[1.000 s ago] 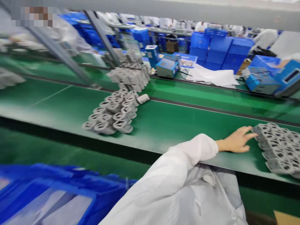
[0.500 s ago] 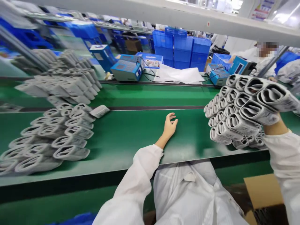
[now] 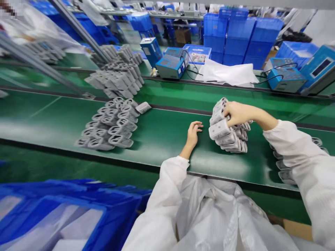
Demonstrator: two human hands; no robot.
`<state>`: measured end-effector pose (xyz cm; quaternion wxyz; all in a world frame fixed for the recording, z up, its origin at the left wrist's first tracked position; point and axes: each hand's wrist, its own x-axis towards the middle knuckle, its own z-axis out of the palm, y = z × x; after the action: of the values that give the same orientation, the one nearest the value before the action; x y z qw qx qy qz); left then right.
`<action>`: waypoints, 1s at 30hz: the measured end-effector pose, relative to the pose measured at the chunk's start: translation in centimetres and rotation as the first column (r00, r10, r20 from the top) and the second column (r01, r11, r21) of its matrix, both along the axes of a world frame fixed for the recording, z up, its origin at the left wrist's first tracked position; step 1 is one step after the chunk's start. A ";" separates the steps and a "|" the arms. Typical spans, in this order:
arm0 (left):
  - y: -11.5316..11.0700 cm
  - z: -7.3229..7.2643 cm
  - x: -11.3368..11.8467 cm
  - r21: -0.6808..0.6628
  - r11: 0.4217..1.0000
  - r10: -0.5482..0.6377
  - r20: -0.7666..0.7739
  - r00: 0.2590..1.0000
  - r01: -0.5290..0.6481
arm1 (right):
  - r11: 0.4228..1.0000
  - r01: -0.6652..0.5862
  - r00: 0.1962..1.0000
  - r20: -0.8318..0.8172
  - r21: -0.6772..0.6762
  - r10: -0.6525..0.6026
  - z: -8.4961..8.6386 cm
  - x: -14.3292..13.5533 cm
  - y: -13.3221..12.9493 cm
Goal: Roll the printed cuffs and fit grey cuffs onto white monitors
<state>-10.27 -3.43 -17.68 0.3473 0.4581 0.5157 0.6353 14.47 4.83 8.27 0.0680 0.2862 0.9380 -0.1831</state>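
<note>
My right hand (image 3: 242,113) is closed on a stack of rolled grey fabric cuffs (image 3: 220,129), its fingers bent over the stack's upper side. Whether the stack rests on the green work surface (image 3: 167,139) or hangs just above it, I cannot tell. To the left of the stack, my left hand (image 3: 193,133) holds nothing and lies over the green surface, fingers apart. More grey cuffs (image 3: 285,169) sit at the right, partly hidden behind my right sleeve. A piled group of cuffs (image 3: 110,123) stands on the left, with a single cuff (image 3: 143,107) at its far corner.
Another cuff pile (image 3: 117,78) stands farther back at the left. Blue devices (image 3: 171,64) with black cables and a white sheet (image 3: 225,72) lie beyond the green strip. Blue bins (image 3: 123,212) stand at lower left, and a metal post (image 3: 75,31) slants across the upper left.
My right hand has brought its stack of cuffs from the far right towards the middle, near my left hand. The view has turned left, and my left hand remains open.
</note>
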 end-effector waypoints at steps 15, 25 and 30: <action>-2.7 -0.1 -1.5 0.156 0.988 0.055 -0.218 0.974 -0.021 | 0.988 -0.148 0.938 0.311 -0.039 0.152 -9.8 -11.0 3.6; -3.3 0.2 -0.2 0.131 0.989 0.101 -0.206 0.973 -0.075 | 0.987 -0.099 0.975 0.209 0.124 0.072 -12.2 -9.2 -0.6; -2.9 0.1 0.8 0.115 0.984 0.160 -0.200 0.967 -0.139 | 0.982 -0.090 0.970 0.238 0.165 0.049 -12.6 -9.6 -0.5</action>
<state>-9.50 -6.31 -17.56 0.2189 0.4989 0.5497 0.6332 4.83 4.33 -4.36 0.1585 0.2776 0.9454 -0.0631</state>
